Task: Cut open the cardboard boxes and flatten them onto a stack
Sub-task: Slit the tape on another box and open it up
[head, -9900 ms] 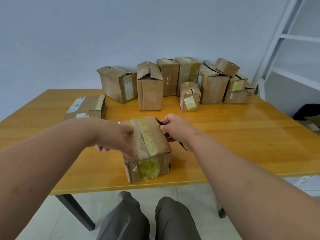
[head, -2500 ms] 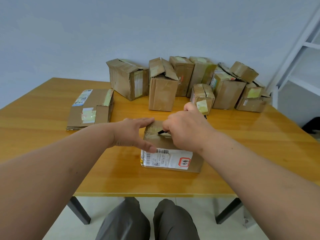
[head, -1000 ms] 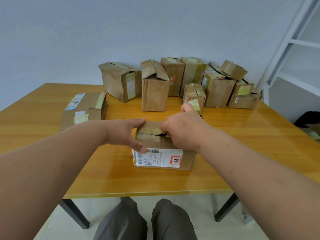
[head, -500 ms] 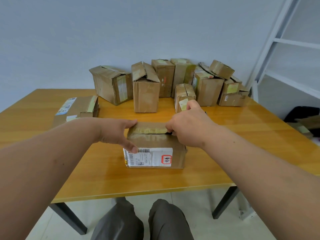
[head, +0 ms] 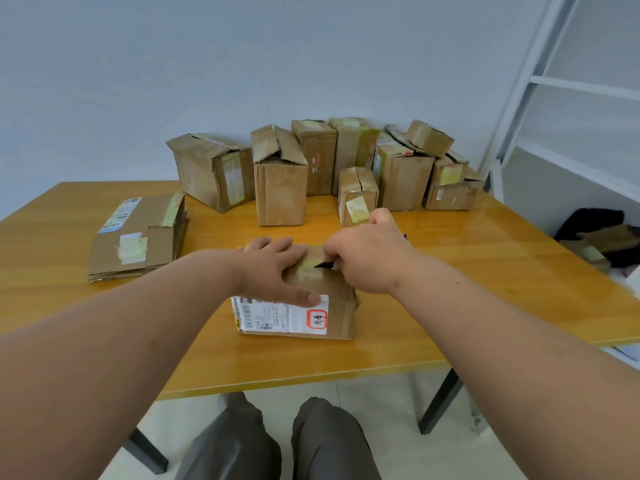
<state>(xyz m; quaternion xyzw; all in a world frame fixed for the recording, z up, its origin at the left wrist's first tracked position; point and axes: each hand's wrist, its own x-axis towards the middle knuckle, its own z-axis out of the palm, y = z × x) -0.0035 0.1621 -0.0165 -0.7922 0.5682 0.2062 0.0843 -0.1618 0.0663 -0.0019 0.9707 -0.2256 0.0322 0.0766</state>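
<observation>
Your right hand (head: 367, 254) hides nearly all of the cutter (head: 323, 265): only a dark pointed tip shows at the yellowed tape on top of the box (head: 332, 306), plus a small dark end past your knuckles, so its shape stays unclear. The fingers of that hand are curled round it. Your left hand (head: 273, 268) lies flat and spread over the left part of the box top, covering it, thumb down over the near face by the white shipping label (head: 277, 315), whose print is too small to read. The box is creased brown cardboard, sitting near the front middle of the glossy orange wooden table (head: 485, 271). To the far left lies a flattened stack (head: 138, 237) of cardboard with tape patches. Along the far edge stands a row of dented, taped boxes (head: 280, 181), some overlapping and partly hiding one another. At the right, a white metal shelf frame (head: 519, 81) is cut off.
</observation>
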